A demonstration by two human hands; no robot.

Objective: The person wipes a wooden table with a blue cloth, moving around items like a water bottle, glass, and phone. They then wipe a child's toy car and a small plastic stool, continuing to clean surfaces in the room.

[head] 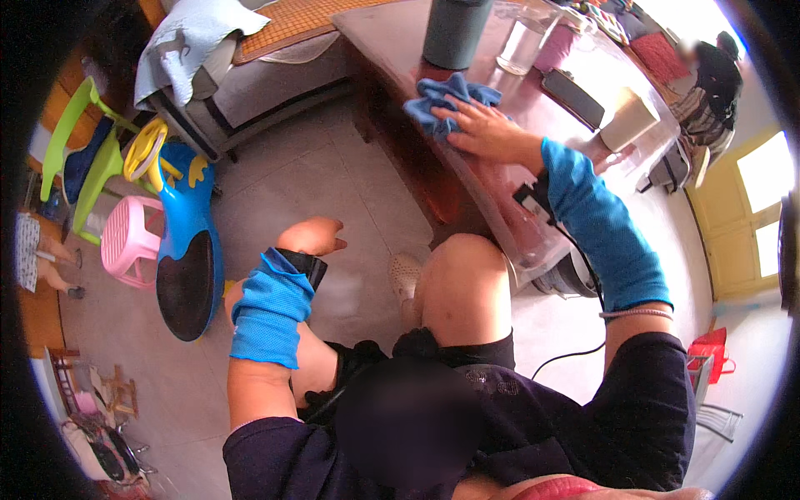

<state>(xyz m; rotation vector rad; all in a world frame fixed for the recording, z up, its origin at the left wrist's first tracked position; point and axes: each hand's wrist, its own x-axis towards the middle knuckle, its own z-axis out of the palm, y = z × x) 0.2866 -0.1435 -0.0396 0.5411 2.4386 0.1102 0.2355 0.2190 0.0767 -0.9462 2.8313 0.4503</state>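
Observation:
Flat on a crumpled blue cloth lies my right hand, its fingers spread over the cloth's right part near the edge of a glossy table. Just beyond the cloth stands a dark grey cylindrical container. A clear glass vessel is to its right, beside a pink object. My left hand hangs over the floor at the left, away from the table, with nothing visible in it; its fingers are loosely curled. Blue sleeve covers are on both forearms, and each wrist has a black strap.
A dark flat case and a beige box sit further along the table. At the left are a blue ride-on toy, a pink stool and a green chair. Other people are at the far right and far left. A black cable hangs by my right arm.

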